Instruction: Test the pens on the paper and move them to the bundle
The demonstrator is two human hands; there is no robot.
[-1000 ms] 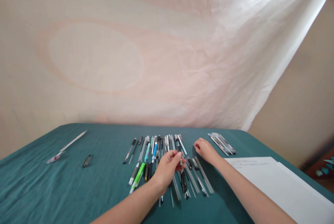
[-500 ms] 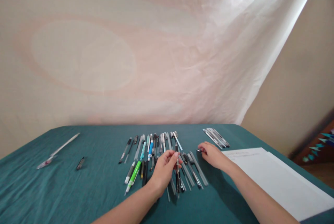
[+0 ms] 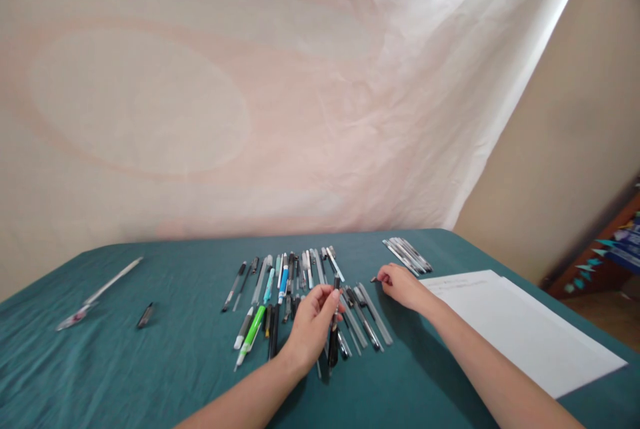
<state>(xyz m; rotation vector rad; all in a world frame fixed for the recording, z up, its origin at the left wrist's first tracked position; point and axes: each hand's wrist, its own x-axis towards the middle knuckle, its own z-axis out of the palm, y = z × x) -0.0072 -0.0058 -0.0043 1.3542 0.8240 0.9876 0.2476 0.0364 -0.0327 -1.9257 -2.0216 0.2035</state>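
My left hand [image 3: 311, 325] pinches a black pen [image 3: 333, 342] between thumb and fingers, holding it upright above the spread of pens. Right of the spread, my right hand [image 3: 401, 287] is closed with its fingertips on a small dark piece [image 3: 374, 279], too small to name. Under and beside my left hand lie clear and grey pens [image 3: 374, 314], partly hidden by it. A green pen [image 3: 251, 334] and a blue and white pen [image 3: 283, 280] stand out among the many dark and clear ones.
At the back right lies a row of slim pens [image 3: 407, 255]. White paper sheets [image 3: 520, 329] with faint writing rest under my right forearm. On the left are a short dark piece [image 3: 145, 316] and a long white stick with a clear end [image 3: 100, 292]. A green cloth [image 3: 190, 349] covers the table.
The view has shifted slightly. The black pen in my left hand has turned a little, its lower end now slightly further left. My right hand keeps hold of the small dark piece.
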